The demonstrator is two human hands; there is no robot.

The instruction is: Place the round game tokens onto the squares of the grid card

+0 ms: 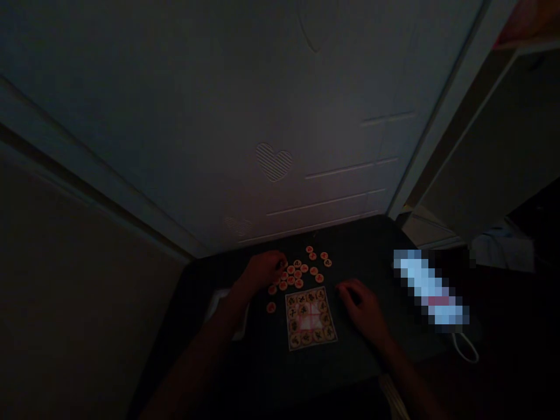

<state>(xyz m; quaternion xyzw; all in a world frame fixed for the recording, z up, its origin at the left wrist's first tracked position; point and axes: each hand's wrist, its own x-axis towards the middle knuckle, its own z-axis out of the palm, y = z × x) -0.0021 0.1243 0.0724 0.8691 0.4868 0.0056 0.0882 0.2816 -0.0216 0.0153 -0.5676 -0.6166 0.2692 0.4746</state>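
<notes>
My left hand [266, 267] reaches over the left side of a cluster of round Chinese chess pieces [298, 274], its fingers curled together. Whatever lies between those fingertips is too dark to make out. Most pieces in the cluster bear red characters. Just in front lies a small square card [310, 322], with several black-character pieces [318, 335] set round its edges and one [303, 310] further in. To the right of the card my right hand [359, 302] rests on the table, loosely closed, with nothing visible in it. A single red piece [271, 307] sits left of the card.
The dark table [367, 245] stands against a pale panel with an embossed heart [274, 162]. Under my left forearm is a whitish tray-like object [240, 333]. A bright, blurred-out oblong [431, 286] lies on the right, with a white loop [466, 352] at its end. Lighting is dim.
</notes>
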